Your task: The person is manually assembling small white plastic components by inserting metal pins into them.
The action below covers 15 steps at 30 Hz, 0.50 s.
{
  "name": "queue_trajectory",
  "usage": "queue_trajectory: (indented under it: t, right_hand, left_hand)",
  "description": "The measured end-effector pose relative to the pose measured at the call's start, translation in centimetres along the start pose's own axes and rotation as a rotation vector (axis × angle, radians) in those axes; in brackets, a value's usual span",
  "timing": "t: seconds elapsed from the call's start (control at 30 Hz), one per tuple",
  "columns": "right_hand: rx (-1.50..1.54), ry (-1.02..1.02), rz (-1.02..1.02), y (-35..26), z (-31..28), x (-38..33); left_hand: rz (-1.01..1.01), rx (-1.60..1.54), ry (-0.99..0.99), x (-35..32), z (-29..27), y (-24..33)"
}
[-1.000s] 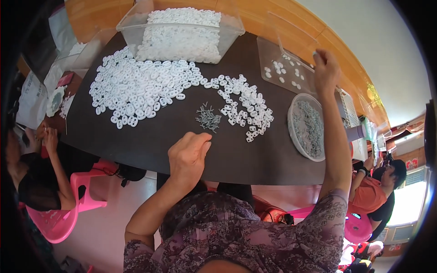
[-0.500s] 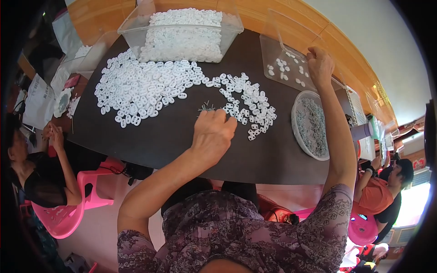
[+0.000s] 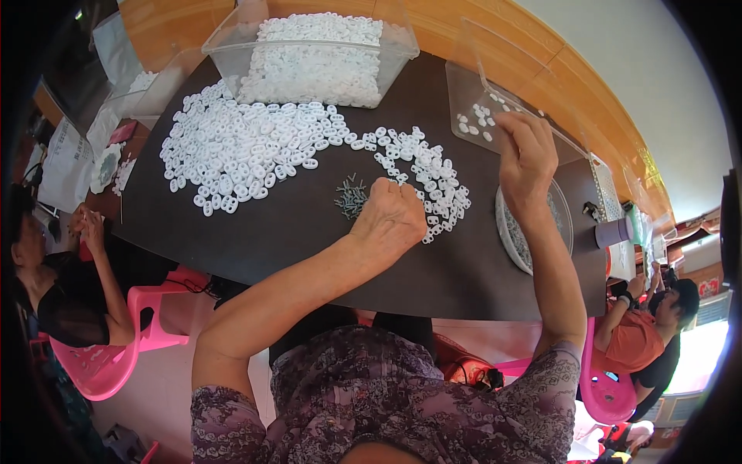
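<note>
one small screw heap, one round tub

Small dark printing is borne by the white sack at the left of the frame, set on its upper part; it is too small and slanted to be read. Pale marks are shown on a red paper at the far right, but whether lettering is meant cannot be told. No words can be read.
</note>
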State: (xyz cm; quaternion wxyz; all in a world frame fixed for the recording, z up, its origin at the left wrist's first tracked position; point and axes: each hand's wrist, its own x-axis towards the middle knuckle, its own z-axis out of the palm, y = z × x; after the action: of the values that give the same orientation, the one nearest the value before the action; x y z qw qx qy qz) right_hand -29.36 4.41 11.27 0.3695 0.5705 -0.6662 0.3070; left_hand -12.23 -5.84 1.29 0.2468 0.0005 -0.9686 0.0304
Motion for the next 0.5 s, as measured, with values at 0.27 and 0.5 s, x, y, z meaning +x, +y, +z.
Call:
queue_trajectory:
  t: [0.27,0.5]
  right_hand:
    - [0.411,-0.278,0.230,-6.4,-0.8,-3.7]
    - [0.604,-0.414,0.384,-9.7,1.1,-6.9]
  left_hand:
    - [-0.847,-1.328,-0.015,-3.7,-5.5,-1.1]
    - [-0.957,-1.666,0.254,-9.4,-5.3,-0.9]
